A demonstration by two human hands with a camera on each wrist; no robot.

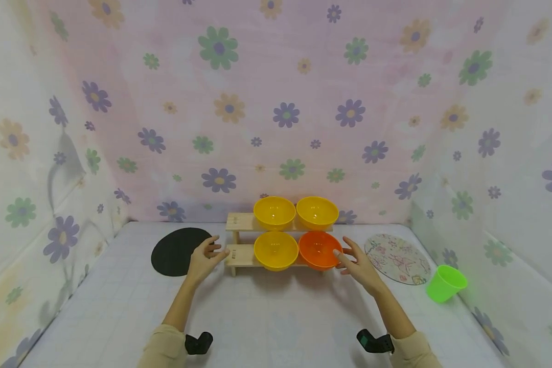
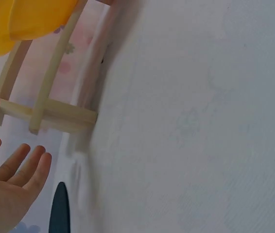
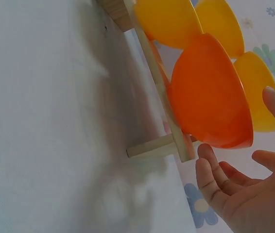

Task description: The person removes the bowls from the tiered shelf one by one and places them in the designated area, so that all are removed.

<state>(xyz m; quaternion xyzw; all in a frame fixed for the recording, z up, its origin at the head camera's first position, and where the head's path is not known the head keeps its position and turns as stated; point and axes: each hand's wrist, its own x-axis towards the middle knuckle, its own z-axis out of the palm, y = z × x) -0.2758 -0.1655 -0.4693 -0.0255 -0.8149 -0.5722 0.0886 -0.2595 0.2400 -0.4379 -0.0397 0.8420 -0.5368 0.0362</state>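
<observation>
Just beside the right hand (image 1: 361,266) sits the orange bowl (image 1: 319,249).

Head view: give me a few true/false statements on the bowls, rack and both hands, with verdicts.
1. The wooden rack holds four bowls. True.
2. The orange bowl sits on the upper shelf. False: it is on the lower shelf, beside a yellow bowl.
3. The right hand is open beside the orange bowl. True.
4. The left hand grips the green cup. False: it holds nothing and is at the rack's left end; the cup lies far right.
5. The black mat lies right of the rack. False: it lies on the left; the patterned mat is on the right.
</observation>
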